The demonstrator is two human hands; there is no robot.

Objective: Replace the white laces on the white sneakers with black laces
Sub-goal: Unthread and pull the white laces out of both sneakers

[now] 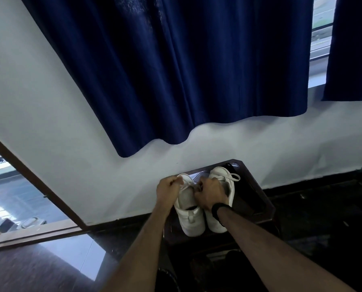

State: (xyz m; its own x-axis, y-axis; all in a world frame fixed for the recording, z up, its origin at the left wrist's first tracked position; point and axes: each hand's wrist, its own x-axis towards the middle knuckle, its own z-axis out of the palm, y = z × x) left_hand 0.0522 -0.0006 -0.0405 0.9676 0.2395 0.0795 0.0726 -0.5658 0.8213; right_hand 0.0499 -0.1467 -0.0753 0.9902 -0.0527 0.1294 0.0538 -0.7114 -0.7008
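A head-worn camera looks down at two bare arms reaching toward a pair of white sneakers in the lower centre of the frame. The sneakers stand side by side, heels toward the viewer, on a small dark worktop (258, 199) set against a pale wall.

The left hand (168, 191) is curled and pinches a strand of white lace (184, 180) at the top of the left sneaker (189, 218). The right hand (210, 194), with a black band at its wrist, is curled over the gap between the two shoes, fingers closed on the same lace near the left sneaker's tongue. The right sneaker (222, 216) sits just beside it, its own white lace (231, 177) looped loose at the far end.

Both sneakers carry white laces, so the task appears to be at its start: the first lace is being loosened or pulled out. Both white laces remain to be removed. A thin dark strip lies at the worktop's far edge; whether it is a black lace cannot be told.

A dark blue curtain (175, 70) hangs above, filling the upper frame.
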